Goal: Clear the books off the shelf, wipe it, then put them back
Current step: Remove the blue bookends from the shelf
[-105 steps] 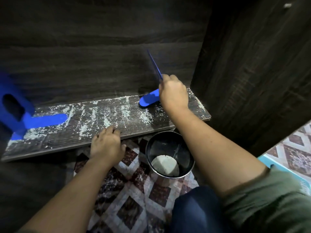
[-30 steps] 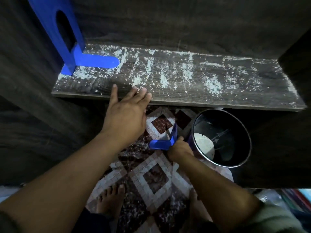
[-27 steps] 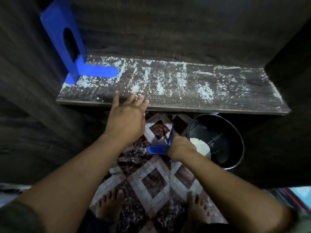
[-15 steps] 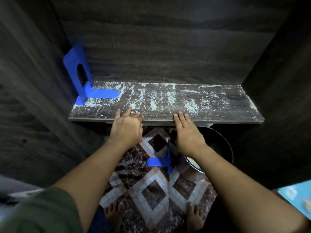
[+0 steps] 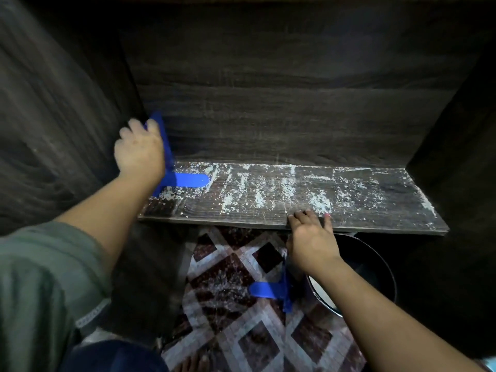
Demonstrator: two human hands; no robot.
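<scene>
Dark wooden shelf (image 5: 362, 210), bookless, strewn with white dust. Left hand (image 5: 139, 151) grips the upright blue bookend (image 5: 185, 180) at the shelf's left end. Right hand (image 5: 311, 242), fingers released, rests on the front edge. Below: second bookend (image 5: 264, 289) on patterned floor (image 5: 228, 264), beside a black bucket (image 5: 375, 267).

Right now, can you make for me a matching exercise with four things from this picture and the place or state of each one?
Things:
1. left hand
2. right hand
3. bookend on the floor
4. bucket

Places or states:
a. rests on the front edge of the shelf
b. stands below the shelf, at the right
c. holds the bookend on the shelf
d. lies on the patterned tiles

Pairs: 1-c, 2-a, 3-d, 4-b
</scene>
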